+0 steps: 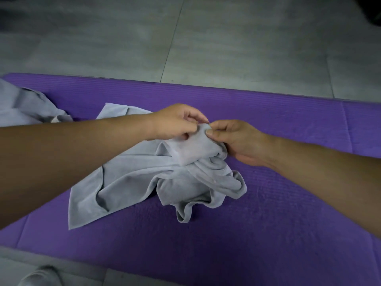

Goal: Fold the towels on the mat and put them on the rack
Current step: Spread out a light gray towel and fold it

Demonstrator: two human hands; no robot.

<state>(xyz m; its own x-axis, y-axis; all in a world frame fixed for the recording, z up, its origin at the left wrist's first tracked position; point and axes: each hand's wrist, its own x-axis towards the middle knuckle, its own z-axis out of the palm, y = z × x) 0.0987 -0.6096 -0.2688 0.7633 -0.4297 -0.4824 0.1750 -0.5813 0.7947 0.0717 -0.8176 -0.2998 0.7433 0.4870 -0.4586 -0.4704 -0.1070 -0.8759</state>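
Observation:
A crumpled pale grey towel [144, 178] lies in the middle of the purple mat [268, 213]. Its top is bunched and lifted a little off the mat. My left hand [175, 122] pinches that raised edge from the left. My right hand [237, 141] pinches the same edge from the right, thumb on top, and its fingers curl around the bunched cloth below. The two hands almost touch. A second grey towel [26, 104] lies rumpled at the mat's far left corner. No rack is in view.
Grey floor tiles [206, 38] stretch beyond the mat's far edge. A strip of floor and a pale grey shape [39, 275] show at the bottom left. A dark object [371, 11] sits at the top right corner.

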